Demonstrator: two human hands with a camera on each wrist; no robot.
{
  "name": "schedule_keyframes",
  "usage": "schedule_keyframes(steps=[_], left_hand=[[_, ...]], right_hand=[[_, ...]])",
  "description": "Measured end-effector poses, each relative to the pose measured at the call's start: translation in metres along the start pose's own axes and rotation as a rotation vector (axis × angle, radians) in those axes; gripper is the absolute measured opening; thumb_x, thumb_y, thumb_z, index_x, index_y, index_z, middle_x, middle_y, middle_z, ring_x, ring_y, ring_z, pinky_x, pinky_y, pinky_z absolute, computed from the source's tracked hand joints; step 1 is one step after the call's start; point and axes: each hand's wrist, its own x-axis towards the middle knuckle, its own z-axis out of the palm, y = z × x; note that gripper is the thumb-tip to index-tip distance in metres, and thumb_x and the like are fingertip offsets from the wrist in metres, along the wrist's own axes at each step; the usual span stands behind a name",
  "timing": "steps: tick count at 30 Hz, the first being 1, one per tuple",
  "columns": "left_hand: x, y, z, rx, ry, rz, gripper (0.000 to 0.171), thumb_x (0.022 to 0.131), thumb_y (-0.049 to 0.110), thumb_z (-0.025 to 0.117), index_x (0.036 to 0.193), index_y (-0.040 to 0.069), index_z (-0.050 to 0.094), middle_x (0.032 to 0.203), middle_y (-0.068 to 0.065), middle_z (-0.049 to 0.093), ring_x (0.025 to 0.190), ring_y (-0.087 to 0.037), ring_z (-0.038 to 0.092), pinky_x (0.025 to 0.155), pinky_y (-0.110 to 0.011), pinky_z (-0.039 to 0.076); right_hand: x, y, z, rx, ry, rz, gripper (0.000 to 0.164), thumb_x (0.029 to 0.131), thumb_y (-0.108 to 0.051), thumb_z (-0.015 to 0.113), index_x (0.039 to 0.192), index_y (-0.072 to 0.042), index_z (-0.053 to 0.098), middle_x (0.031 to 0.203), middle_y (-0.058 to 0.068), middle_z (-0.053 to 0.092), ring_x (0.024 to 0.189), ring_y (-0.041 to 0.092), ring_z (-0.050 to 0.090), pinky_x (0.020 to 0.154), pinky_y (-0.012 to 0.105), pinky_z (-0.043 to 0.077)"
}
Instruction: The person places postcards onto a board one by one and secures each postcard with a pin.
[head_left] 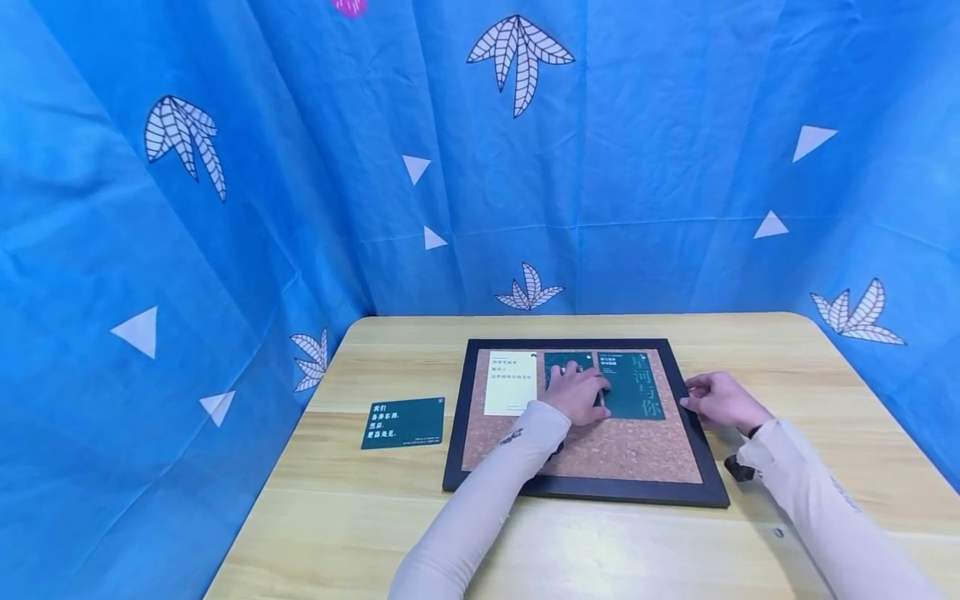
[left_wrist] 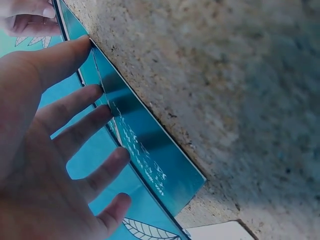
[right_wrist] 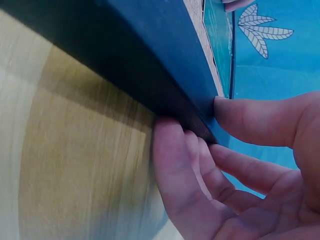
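A cork board (head_left: 585,489) with a black frame lies on the table. My left hand (head_left: 576,392) reaches over it, fingertips spread on the middle green card (head_left: 558,360) and partly covering it. In the left wrist view, the thumb is at the edge of this card and the other fingers rest on its face. Beside it are a pale yellow card (head_left: 512,383) and a larger green card (head_left: 632,392). At the board's right side, my right hand (head_left: 723,400) grips the frame (right_wrist: 165,65), thumb on top and fingers against the outer side.
A loose green card (head_left: 405,423) with white writing lies on the table left of the board. Blue patterned curtain (head_left: 615,167) hangs behind and along the sides of the light wooden table (head_left: 360,517). A small dark spot (head_left: 778,532) shows near the right sleeve.
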Motion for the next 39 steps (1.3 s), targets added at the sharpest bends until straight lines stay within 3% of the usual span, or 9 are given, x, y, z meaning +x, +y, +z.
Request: schedule_keyframes(steps=[9,13,15,18,21,24,28,35,39], left_hand=[[0.001,0.0,-0.003,-0.046,-0.008,-0.001,0.049,0.096,0.05,0.07,0.142,0.034,0.063,0.151,0.012,0.054,0.132,-0.017,0.045,0.105,-0.038,0.037],[-0.001,-0.008,-0.006,-0.094,-0.002,-0.006,0.05,0.095,0.051,0.07,0.141,0.033,0.063,0.149,0.01,0.053,0.128,-0.016,0.046,0.102,-0.037,0.038],[-0.003,-0.016,-0.009,-0.127,0.016,-0.001,0.05,0.095,0.051,0.07,0.141,0.032,0.063,0.148,0.009,0.054,0.131,-0.017,0.046,0.11,-0.041,0.037],[-0.01,-0.029,-0.018,-0.184,0.035,0.009,0.051,0.097,0.047,0.07,0.143,0.026,0.063,0.149,0.003,0.054,0.138,-0.022,0.047,0.119,-0.051,0.034],[-0.021,-0.043,-0.028,-0.268,0.046,-0.015,0.052,0.097,0.043,0.07,0.144,0.021,0.061,0.148,-0.001,0.057,0.14,-0.023,0.05,0.12,-0.052,0.036],[-0.033,-0.061,-0.035,-0.359,0.069,-0.053,0.052,0.098,0.039,0.071,0.143,0.015,0.062,0.141,-0.004,0.062,0.13,-0.022,0.058,0.11,-0.044,0.049],[-0.05,-0.088,-0.038,-0.439,0.114,-0.114,0.052,0.099,0.037,0.07,0.142,0.01,0.062,0.134,-0.008,0.066,0.119,-0.023,0.065,0.1,-0.043,0.055],[-0.085,-0.132,-0.04,-0.524,0.204,-0.245,0.044,0.099,0.034,0.07,0.13,0.004,0.068,0.117,-0.013,0.068,0.101,-0.025,0.064,0.084,-0.04,0.055],[-0.101,-0.158,-0.038,-0.562,0.237,-0.34,0.046,0.1,0.036,0.068,0.133,0.004,0.067,0.117,-0.013,0.068,0.097,-0.024,0.063,0.078,-0.037,0.055]], right_hand=[[-0.001,0.0,-0.001,0.029,0.005,0.014,0.054,0.102,-0.009,0.058,0.143,0.021,0.041,0.111,0.027,0.064,0.075,0.016,0.064,0.062,0.034,0.059],[-0.001,0.001,0.0,0.033,0.004,0.022,0.054,0.102,-0.009,0.059,0.143,0.021,0.041,0.111,0.026,0.063,0.075,0.016,0.063,0.063,0.034,0.06],[-0.002,0.001,0.001,0.04,0.005,0.029,0.054,0.102,-0.01,0.059,0.143,0.02,0.041,0.111,0.026,0.063,0.075,0.017,0.062,0.063,0.034,0.06],[-0.002,0.001,0.001,0.046,0.002,0.035,0.054,0.102,-0.01,0.059,0.143,0.02,0.041,0.112,0.026,0.062,0.075,0.018,0.061,0.063,0.034,0.059],[-0.001,0.001,0.001,0.043,0.0,0.043,0.054,0.102,-0.01,0.058,0.144,0.019,0.04,0.114,0.027,0.061,0.076,0.018,0.061,0.063,0.034,0.059],[0.001,0.0,-0.001,0.034,-0.001,0.044,0.054,0.103,-0.011,0.057,0.145,0.019,0.04,0.116,0.028,0.06,0.078,0.018,0.062,0.064,0.034,0.059],[0.002,-0.001,-0.003,0.032,0.006,0.043,0.054,0.103,-0.011,0.058,0.145,0.018,0.041,0.118,0.029,0.06,0.079,0.018,0.063,0.065,0.034,0.059],[0.0,-0.001,-0.002,0.032,0.011,0.045,0.054,0.102,-0.011,0.059,0.144,0.019,0.041,0.119,0.031,0.061,0.076,0.017,0.063,0.065,0.034,0.06],[0.001,0.0,-0.001,0.034,0.015,0.053,0.054,0.102,-0.01,0.059,0.144,0.018,0.042,0.12,0.031,0.061,0.078,0.017,0.064,0.066,0.034,0.06]])
